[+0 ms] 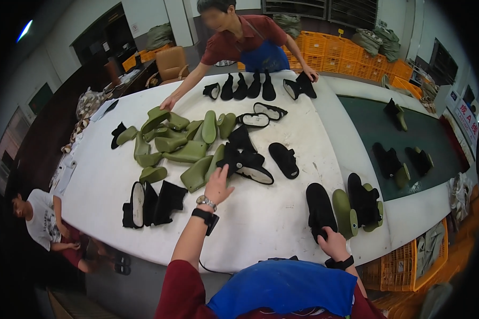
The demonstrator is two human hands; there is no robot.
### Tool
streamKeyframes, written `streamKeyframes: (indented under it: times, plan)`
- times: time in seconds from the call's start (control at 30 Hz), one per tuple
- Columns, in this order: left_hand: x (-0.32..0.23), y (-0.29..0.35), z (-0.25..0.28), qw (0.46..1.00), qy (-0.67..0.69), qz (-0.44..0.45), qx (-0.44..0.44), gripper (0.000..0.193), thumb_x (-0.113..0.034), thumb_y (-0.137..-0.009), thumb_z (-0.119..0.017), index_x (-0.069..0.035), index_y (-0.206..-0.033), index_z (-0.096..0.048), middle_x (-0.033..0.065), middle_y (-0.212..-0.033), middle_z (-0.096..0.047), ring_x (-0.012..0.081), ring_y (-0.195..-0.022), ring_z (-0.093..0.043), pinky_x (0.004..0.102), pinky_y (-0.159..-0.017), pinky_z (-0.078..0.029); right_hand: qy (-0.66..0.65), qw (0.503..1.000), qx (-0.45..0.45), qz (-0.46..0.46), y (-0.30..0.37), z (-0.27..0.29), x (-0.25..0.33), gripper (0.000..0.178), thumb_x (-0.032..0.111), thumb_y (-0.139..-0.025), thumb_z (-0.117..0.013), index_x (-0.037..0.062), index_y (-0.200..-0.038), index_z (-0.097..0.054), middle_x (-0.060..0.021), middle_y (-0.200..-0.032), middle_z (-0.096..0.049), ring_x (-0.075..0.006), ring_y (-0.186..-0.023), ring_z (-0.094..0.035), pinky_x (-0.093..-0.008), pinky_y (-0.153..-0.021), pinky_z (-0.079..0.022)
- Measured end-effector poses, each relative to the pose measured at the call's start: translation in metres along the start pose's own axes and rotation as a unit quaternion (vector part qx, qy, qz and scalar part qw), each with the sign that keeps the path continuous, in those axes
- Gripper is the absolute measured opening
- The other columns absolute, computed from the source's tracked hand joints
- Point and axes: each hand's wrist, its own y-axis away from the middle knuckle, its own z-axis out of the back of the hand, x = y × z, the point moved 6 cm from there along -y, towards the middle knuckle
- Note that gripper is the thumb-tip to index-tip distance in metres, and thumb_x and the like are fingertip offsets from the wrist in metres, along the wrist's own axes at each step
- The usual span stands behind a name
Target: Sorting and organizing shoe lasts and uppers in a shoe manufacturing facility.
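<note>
My left hand (218,188) reaches over the table's middle with fingers apart. Its fingertips are at the edge of a black shoe upper (229,158), and whether they touch it I cannot tell. Beside that upper lies another, its pale underside (256,173) showing. A heap of olive-green shoe lasts (188,152) spreads just beyond and left of this hand. At the near right, my right hand (333,243) is closed on the heel end of a black shoe upper (320,206). Next to it stand a bare green last (344,210) and a black upper on a last (362,199).
Across the white table (282,223), a co-worker (245,40) touches a last and a black upper (306,85). Several uppers (254,86) stand in a row there. Lasts with uppers (391,162) lie on a green belt (356,122) at right. Orange crates (399,268) stand near the right edge.
</note>
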Motion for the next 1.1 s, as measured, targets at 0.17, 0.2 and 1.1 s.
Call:
streamKeyframes:
  times: [0.17,0.2,1.1]
  plan:
    - [0.035,-0.041,-0.051,0.99,-0.07,0.114,0.047,0.074,-0.016,-0.069,-0.067,-0.012,-0.132,-0.029,0.0185,-0.132,-0.034,0.0379,-0.112,-0.043,0.0429,-0.089,-0.041,0.02,0.993,-0.1,-0.052,-0.003,0.02,-0.023,0.023,0.021,-0.079,-0.051,0.0074,-0.094,-0.062,-0.0199,-0.074,-0.061,-0.0379,-0.071,-0.059,-0.0454,-0.065,-0.047]
    - [0.038,-0.046,-0.056,0.994,-0.03,0.108,0.018,0.064,-0.014,-0.071,-0.064,-0.01,-0.128,-0.035,0.0181,-0.13,-0.037,0.0374,-0.106,-0.048,0.043,-0.086,-0.043,0.015,0.991,-0.107,-0.073,-0.007,0.023,-0.034,0.022,0.02,-0.08,-0.05,0.0072,-0.094,-0.062,-0.0204,-0.074,-0.061,-0.0383,-0.072,-0.059,-0.0461,-0.065,-0.047]
    - [0.08,-0.056,-0.008,0.996,-0.004,0.078,-0.054,0.059,-0.021,-0.072,-0.065,-0.009,-0.124,-0.042,0.0213,-0.129,-0.037,0.0371,-0.119,-0.036,0.0429,-0.095,-0.035,-0.057,0.997,0.022,-0.039,0.035,-0.073,-0.079,0.018,0.019,-0.077,-0.057,0.0017,-0.072,-0.058,-0.011,-0.054,-0.057,-0.0238,-0.048,-0.057,-0.0332,-0.046,-0.044]
